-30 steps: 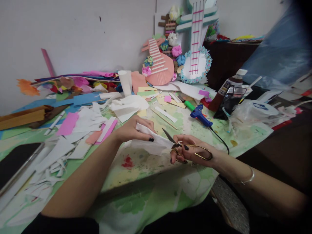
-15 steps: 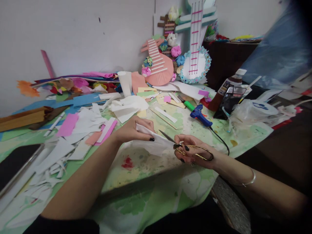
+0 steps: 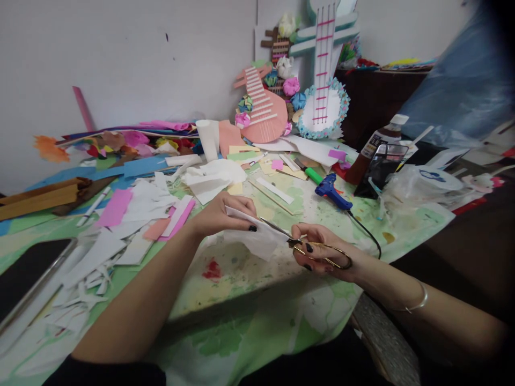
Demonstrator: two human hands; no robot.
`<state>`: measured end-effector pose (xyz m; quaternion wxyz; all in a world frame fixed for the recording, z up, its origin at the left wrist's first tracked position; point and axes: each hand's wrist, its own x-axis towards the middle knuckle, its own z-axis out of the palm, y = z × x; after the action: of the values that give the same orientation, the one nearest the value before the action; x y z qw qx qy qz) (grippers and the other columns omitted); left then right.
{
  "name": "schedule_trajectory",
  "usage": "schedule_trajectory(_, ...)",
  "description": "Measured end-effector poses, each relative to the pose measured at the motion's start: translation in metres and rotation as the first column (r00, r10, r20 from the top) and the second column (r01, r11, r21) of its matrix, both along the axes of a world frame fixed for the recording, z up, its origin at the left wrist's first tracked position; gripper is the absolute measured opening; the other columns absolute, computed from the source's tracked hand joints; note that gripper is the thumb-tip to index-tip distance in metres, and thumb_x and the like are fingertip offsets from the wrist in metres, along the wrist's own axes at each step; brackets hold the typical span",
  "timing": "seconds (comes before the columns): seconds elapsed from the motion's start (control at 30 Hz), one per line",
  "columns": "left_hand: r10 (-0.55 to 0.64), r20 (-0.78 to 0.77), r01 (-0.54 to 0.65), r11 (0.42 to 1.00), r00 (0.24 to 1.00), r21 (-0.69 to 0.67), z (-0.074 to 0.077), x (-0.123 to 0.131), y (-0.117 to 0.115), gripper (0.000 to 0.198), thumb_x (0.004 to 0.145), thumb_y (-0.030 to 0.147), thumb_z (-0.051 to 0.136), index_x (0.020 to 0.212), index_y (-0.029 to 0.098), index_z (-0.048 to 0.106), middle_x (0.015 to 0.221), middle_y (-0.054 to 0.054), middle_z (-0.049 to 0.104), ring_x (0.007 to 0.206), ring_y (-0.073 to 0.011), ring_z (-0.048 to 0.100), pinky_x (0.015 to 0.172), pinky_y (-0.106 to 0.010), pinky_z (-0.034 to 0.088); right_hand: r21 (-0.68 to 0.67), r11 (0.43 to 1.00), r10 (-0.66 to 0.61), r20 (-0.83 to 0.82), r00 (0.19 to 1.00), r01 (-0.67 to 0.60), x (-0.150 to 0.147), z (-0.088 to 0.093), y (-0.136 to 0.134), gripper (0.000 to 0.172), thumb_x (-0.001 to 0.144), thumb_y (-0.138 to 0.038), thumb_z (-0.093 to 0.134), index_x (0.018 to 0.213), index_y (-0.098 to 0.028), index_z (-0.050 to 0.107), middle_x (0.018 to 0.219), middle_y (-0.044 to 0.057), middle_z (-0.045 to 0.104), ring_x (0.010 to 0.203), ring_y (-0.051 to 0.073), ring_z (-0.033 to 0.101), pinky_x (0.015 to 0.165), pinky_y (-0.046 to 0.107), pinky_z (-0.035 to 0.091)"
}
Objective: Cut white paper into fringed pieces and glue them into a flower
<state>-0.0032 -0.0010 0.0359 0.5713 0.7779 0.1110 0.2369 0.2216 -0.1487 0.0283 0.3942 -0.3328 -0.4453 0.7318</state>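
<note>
Cloth [image 3: 257,332] is lying under the glue gun [image 3: 333,192]; nearer us, our left hand [image 3: 219,215] is pinching paper [image 3: 259,241], our right hand [image 3: 328,252] gripping scissors [image 3: 295,243].

My right hand [image 3: 322,252] is closing the gold-handled scissors [image 3: 293,243]. Ahead of that grip, the upper blade [image 3: 277,227], angled up from the white paper [image 3: 257,241] a second ago, is now lying lower along its top edge, its tip pointing nearer my left hand [image 3: 219,215]. Beneath the handles, my spread right fingers [image 3: 302,259] are curling inward.
</note>
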Motion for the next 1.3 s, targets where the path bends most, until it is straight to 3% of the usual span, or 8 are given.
schedule_trajectory(0.4,0.002,0.009,-0.002,1.000,1.000,0.010,-0.003,0.001,0.001,0.009,0.068,0.021,0.077,0.072,0.014,0.076,0.074,-0.008,0.066,0.068,-0.0139,0.058,0.064,-0.027,0.048,0.004,1.000,-0.015,0.049,0.999,0.015,0.002,0.000,-0.002,0.044,0.068,-0.045,0.076,0.080,-0.019,0.042,0.054,-0.005,0.058,0.031,0.000,0.031,0.029,0.012,0.019)
schedule_trajectory(0.6,0.000,0.034,-0.002,0.999,0.999,0.036,-0.003,0.003,0.000,0.009,0.068,0.022,0.077,0.072,0.013,0.075,0.072,-0.008,0.066,0.068,-0.0144,0.058,0.067,-0.029,0.049,-0.026,0.998,-0.058,0.017,0.998,0.058,-0.001,0.000,-0.001,0.048,0.061,-0.044,0.080,0.081,-0.019,0.045,0.055,-0.006,0.053,0.041,0.003,0.033,0.034,0.014,0.017)
schedule_trajectory(0.8,0.016,-0.017,-0.015,0.999,1.000,0.047,-0.003,0.003,0.000,0.011,0.069,0.021,0.076,0.075,0.013,0.075,0.074,-0.008,0.066,0.071,-0.0155,0.060,0.063,-0.027,0.048,-0.011,1.000,-0.011,0.015,1.000,0.011,-0.006,0.003,0.001,0.044,0.067,-0.046,0.074,0.083,-0.020,0.043,0.056,-0.008,0.044,0.043,0.003,0.024,0.040,0.018,0.013)
schedule_trajectory(1.03,-0.009,-0.037,0.009,1.000,0.999,0.013,-0.003,0.003,-0.002,0.016,0.070,0.020,0.075,0.083,0.012,0.076,0.076,-0.008,0.066,0.068,-0.0136,0.059,0.058,-0.023,0.045,0.094,0.994,0.045,0.024,0.999,-0.048,-0.008,-0.002,0.006,0.038,0.074,-0.048,0.067,0.079,-0.018,0.045,0.058,-0.005,0.049,0.044,0.004,0.033,0.042,0.018,0.021)
schedule_trajectory(1.3,0.001,-0.048,0.000,0.999,0.999,0.037,-0.002,0.003,-0.002,0.015,0.070,0.022,0.075,0.081,0.012,0.076,0.076,-0.008,0.066,0.067,-0.0138,0.059,0.057,-0.023,0.044,0.057,0.998,0.027,0.005,1.000,-0.027,-0.007,-0.001,0.009,0.043,0.070,-0.046,0.072,0.088,-0.016,0.047,0.056,-0.006,0.051,0.039,0.003,0.031,0.037,0.017,0.019)
